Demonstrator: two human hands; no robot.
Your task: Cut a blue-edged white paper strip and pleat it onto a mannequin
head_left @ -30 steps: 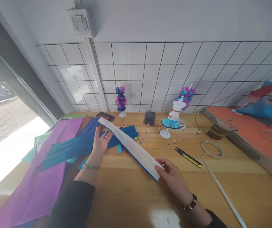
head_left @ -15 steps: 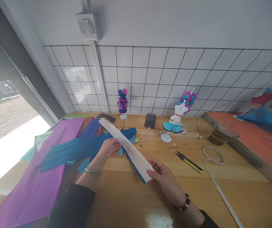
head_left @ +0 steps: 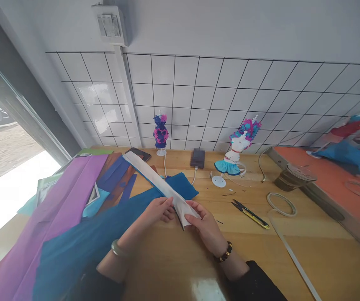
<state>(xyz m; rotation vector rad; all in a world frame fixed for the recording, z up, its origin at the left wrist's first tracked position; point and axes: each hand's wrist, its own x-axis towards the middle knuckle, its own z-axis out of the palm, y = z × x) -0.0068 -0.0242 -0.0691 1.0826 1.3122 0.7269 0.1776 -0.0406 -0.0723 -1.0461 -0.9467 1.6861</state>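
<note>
Because the white strip [head_left: 155,177] across the blue sheet [head_left: 104,229] appears light and tearable, hold its edges; the right hand [head_left: 209,229] pinches its near end; the left hand [head_left: 157,210] meets its edge, grip unclear.

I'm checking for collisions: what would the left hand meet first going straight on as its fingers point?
The left hand would probably meet the long, white strip with a blue edge, right by its fingertips; exact depth is unclear from this view.
</note>
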